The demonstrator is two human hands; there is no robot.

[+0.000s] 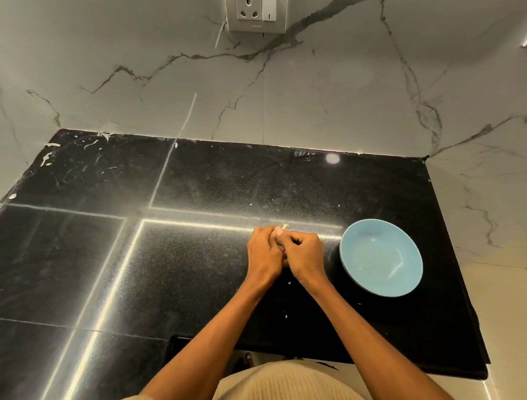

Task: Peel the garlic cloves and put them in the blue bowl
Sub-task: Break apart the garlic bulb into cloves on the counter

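Sweater: our cream knitted top [280,394] fills the near edge of the view, with both bare forearms reaching forward from it.
Surface: we work over a black polished stone surface [104,275], flecked with a few pale scraps that may be garlic skin.
Left hand: our left hand [265,253] is curled, its fingers closed round something small that is mostly hidden inside them.
Right hand: our right hand [304,252] presses against the left, its fingers [290,237] bent in a pinch at the same spot.
Garlic clove: a pale tip, seemingly the garlic clove [285,227], pokes out just beyond the knuckles; we cannot tell how much skin is on it.
Blue bowl: the blue bowl [381,257] sits just right of our hands, upright, and appears to hold nothing yet.
Step in hand: we judge this to be peeling, early in the task.
Doing it well: we should steady the clove with the left hand, lift the skin from the tip with the right, and only then carry it to the bowl.
Wall: marble tiles with a socket [256,7] stand beyond.
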